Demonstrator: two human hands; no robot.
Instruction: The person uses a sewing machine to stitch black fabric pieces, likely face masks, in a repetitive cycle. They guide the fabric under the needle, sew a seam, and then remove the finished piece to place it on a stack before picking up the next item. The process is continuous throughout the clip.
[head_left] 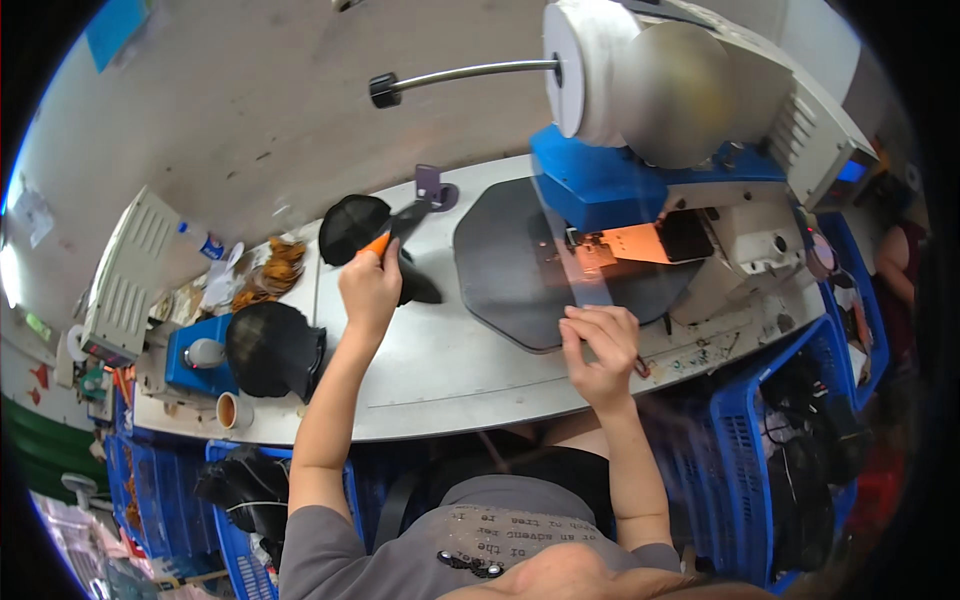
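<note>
My left hand (368, 292) is closed around an orange-handled tool (377, 244), over the left-middle of the white table. A dark, blade-like shape (408, 218) lies just past the handle; whether it belongs to the tool I cannot tell. Beside that hand are a black cap-shaped piece (352, 226) and another black piece (418, 286), partly behind my fingers. My right hand (603, 352) pinches the lower end of a pale see-through strip (590, 288) at the near edge of a dark, many-sided plate (505, 265). The strip slants up toward the blue sewing machine head (590, 185).
Orange light falls by the machine's needle area (600, 252). Large white spools (590, 75) hang above. At left are a second machine (195, 355), a black cap (270, 348) and a cup (233, 411). Blue baskets (735, 450) with black pieces stand below the table's edge.
</note>
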